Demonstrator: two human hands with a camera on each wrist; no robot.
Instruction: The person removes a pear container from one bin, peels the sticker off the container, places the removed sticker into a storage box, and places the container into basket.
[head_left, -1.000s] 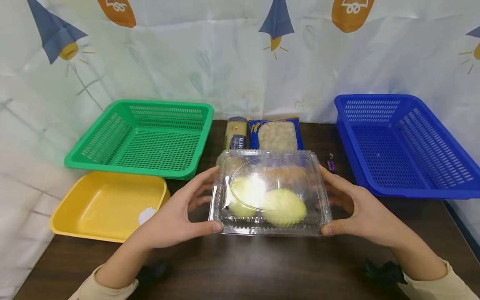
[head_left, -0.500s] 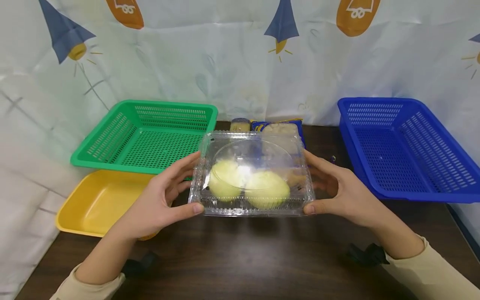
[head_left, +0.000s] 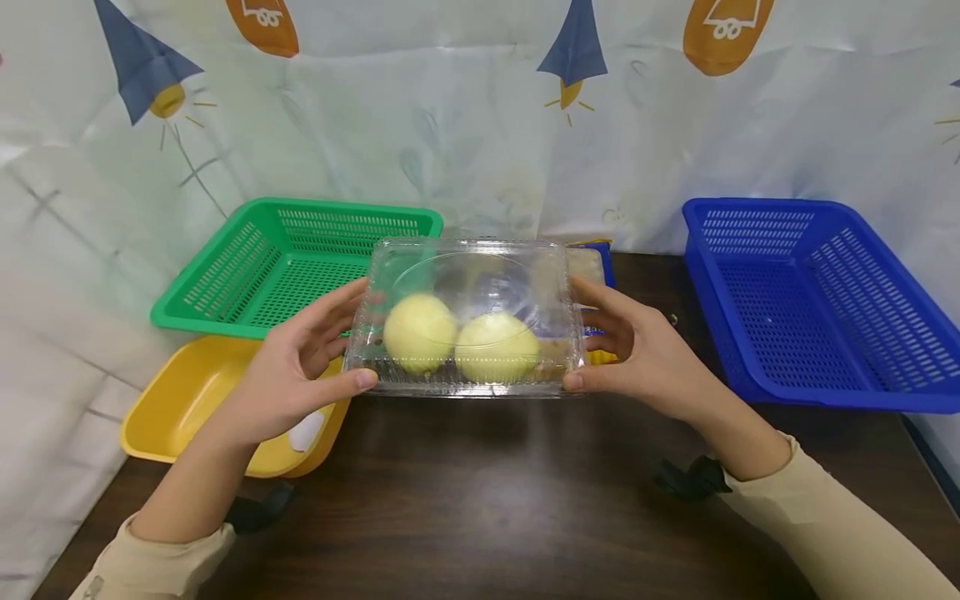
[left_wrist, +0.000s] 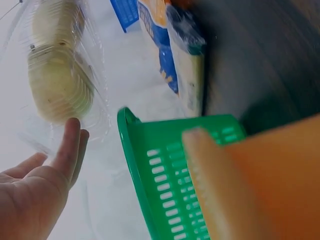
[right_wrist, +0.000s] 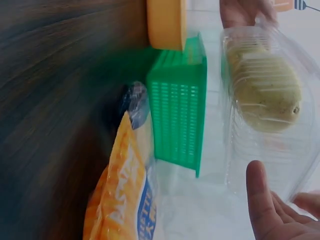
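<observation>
A clear plastic clamshell container is held up over the table, its front edge a little lower than its back. Through the lid show two rounded, pale yellow-green fruits, and their exact kind is unclear. My left hand grips the container's left end, thumb at the front corner and fingers along the side. The opposite end is gripped the same way by my right hand. In the left wrist view fingertips touch the container beneath a fruit. The right wrist view shows the container from below.
A green basket stands at back left, a yellow tub with a white round thing before it. On the right is a blue basket. Behind the container lies a blue-edged food packet, beside a slim packet.
Both hands have carried the container leftward and farther from me, higher in the head view. It now overlaps the green basket's right side and covers the slim packet. The grip looks unchanged.
</observation>
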